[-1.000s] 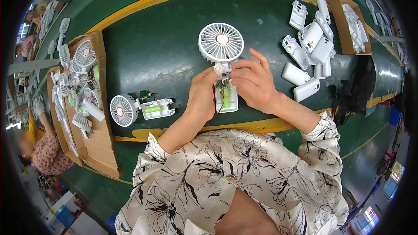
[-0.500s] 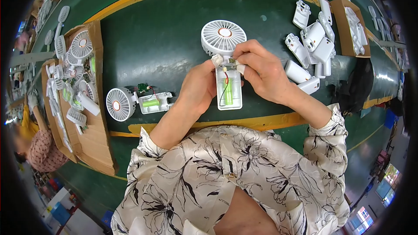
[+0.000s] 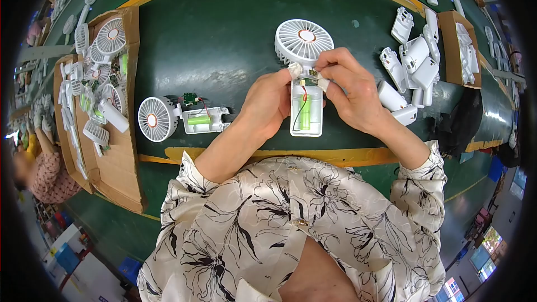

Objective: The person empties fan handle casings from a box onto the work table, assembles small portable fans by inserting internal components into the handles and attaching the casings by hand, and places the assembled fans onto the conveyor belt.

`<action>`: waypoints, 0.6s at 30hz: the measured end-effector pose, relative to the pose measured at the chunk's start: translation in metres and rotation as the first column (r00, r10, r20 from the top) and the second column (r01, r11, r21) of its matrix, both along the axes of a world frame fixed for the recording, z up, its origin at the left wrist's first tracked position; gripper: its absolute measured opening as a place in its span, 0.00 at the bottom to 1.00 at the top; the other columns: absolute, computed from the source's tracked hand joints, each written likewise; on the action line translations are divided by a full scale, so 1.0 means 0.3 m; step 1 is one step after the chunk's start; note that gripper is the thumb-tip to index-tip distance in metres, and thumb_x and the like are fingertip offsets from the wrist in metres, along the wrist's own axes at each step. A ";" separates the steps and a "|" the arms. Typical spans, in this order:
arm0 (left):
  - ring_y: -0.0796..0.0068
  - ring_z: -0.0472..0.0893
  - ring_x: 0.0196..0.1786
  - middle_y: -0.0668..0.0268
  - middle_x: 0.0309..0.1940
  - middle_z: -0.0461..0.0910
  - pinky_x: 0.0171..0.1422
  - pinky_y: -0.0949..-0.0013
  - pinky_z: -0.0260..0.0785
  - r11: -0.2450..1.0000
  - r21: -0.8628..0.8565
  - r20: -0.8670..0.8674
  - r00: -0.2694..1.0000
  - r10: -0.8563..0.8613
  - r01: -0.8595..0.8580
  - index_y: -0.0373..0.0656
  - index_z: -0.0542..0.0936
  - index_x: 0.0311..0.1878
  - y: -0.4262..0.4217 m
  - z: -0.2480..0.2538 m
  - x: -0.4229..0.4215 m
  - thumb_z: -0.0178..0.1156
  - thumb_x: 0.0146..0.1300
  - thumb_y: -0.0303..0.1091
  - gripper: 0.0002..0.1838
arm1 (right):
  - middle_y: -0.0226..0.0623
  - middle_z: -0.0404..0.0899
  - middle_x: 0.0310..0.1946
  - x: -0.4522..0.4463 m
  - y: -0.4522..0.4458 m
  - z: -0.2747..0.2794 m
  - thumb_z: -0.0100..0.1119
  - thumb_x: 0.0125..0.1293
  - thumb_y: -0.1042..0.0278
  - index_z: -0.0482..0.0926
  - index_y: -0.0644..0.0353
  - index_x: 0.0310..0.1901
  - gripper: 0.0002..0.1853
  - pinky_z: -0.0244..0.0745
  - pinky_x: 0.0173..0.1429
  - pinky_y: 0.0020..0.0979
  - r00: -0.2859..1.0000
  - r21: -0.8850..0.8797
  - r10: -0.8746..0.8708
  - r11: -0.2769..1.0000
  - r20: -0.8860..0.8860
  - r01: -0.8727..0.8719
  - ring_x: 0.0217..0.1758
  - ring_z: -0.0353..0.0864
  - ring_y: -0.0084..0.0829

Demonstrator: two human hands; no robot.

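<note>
A white handheld fan (image 3: 305,39) lies in front of me, its handle housing (image 3: 314,127) open with a green battery (image 3: 305,113) and red and black wires inside. My left hand (image 3: 267,103) is closed around the left side of the handle near the neck, with a white covering on the thumb tip. My right hand (image 3: 352,89) pinches at a small circuit board (image 3: 312,72) just below the fan head; a white covering shows on one of its fingertips too. A second opened fan (image 3: 158,119) lies to the left, its green board (image 3: 191,99) outside the housing.
At the left, a cardboard box (image 3: 119,170) holds several fans and parts. White handle covers (image 3: 417,55) are piled on the right beside another cardboard box (image 3: 447,50). Black cloth (image 3: 458,120) lies at the right edge. A co-worker (image 3: 50,176) is at the far left.
The board, held lower and tilted a second ago, now sits at the neck, uncovering the battery. My right hand has moved up beside the neck. The whole view has shifted somewhat.
</note>
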State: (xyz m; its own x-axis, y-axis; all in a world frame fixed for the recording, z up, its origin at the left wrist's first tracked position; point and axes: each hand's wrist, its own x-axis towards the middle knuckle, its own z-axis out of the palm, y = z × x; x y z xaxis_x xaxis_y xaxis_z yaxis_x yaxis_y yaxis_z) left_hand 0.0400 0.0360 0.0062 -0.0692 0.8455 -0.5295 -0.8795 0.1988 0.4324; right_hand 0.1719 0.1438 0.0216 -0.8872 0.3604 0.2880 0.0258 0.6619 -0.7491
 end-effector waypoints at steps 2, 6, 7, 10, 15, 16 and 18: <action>0.62 0.78 0.41 0.55 0.42 0.75 0.46 0.60 0.73 1.000 -0.001 -0.020 0.999 -0.027 0.027 0.31 0.67 0.50 -0.002 -0.005 -0.005 0.41 0.64 0.34 0.17 | 0.42 0.70 0.39 -0.002 0.000 0.000 0.48 0.45 0.89 0.70 0.71 0.31 0.09 0.70 0.43 0.30 1.000 0.023 0.003 1.000 -0.004 -0.003 0.41 0.73 0.38; 0.65 0.76 0.46 0.57 0.45 0.74 0.51 0.59 0.70 0.999 -0.018 -0.019 0.999 -0.045 0.045 0.33 0.66 0.51 -0.004 -0.019 -0.003 0.41 0.64 0.35 0.17 | 0.43 0.69 0.39 -0.003 -0.002 0.009 0.47 0.45 0.90 0.70 0.71 0.32 0.10 0.70 0.43 0.30 1.000 0.033 0.016 0.999 0.025 -0.016 0.41 0.73 0.40; 0.65 0.76 0.46 0.57 0.45 0.74 0.51 0.59 0.70 0.999 -0.017 -0.020 0.999 -0.045 0.044 0.33 0.66 0.51 -0.003 -0.025 -0.002 0.41 0.64 0.35 0.17 | 0.43 0.69 0.39 -0.004 -0.003 0.008 0.47 0.44 0.90 0.70 0.71 0.32 0.11 0.70 0.42 0.30 0.999 0.058 0.021 0.998 0.028 -0.023 0.40 0.72 0.41; 0.67 0.76 0.46 0.59 0.44 0.74 0.51 0.62 0.69 0.994 -0.101 -0.083 0.996 -0.036 0.028 0.33 0.68 0.50 -0.002 -0.024 0.003 0.43 0.63 0.34 0.17 | 0.44 0.68 0.39 -0.004 -0.008 0.009 0.48 0.43 0.90 0.70 0.71 0.32 0.11 0.70 0.41 0.31 0.999 0.120 0.036 0.992 0.032 -0.040 0.40 0.72 0.42; 0.70 0.76 0.44 0.62 0.41 0.75 0.49 0.64 0.69 0.989 -0.147 -0.124 0.991 -0.046 0.027 0.36 0.70 0.47 -0.006 -0.010 0.011 0.45 0.63 0.35 0.14 | 0.45 0.68 0.39 -0.006 -0.024 -0.010 0.51 0.42 0.88 0.70 0.72 0.31 0.11 0.70 0.39 0.33 0.999 0.257 0.036 0.966 0.019 -0.040 0.39 0.72 0.43; 0.70 0.76 0.44 0.62 0.41 0.75 0.49 0.64 0.69 0.989 -0.147 -0.125 0.991 -0.046 0.027 0.36 0.70 0.47 -0.005 -0.013 0.014 0.45 0.63 0.35 0.14 | 0.45 0.68 0.39 -0.005 -0.027 -0.012 0.51 0.42 0.88 0.70 0.72 0.31 0.10 0.71 0.38 0.33 0.999 0.278 0.039 0.960 0.028 -0.045 0.39 0.71 0.42; 0.73 0.77 0.33 0.62 0.34 0.76 0.37 0.69 0.72 0.988 -0.152 -0.095 0.995 0.025 -0.039 0.33 0.72 0.41 -0.006 -0.020 0.020 0.47 0.61 0.33 0.12 | 0.45 0.68 0.39 -0.004 -0.031 -0.016 0.52 0.42 0.87 0.70 0.72 0.31 0.10 0.71 0.38 0.34 0.998 0.299 0.041 0.953 0.038 -0.050 0.38 0.71 0.42</action>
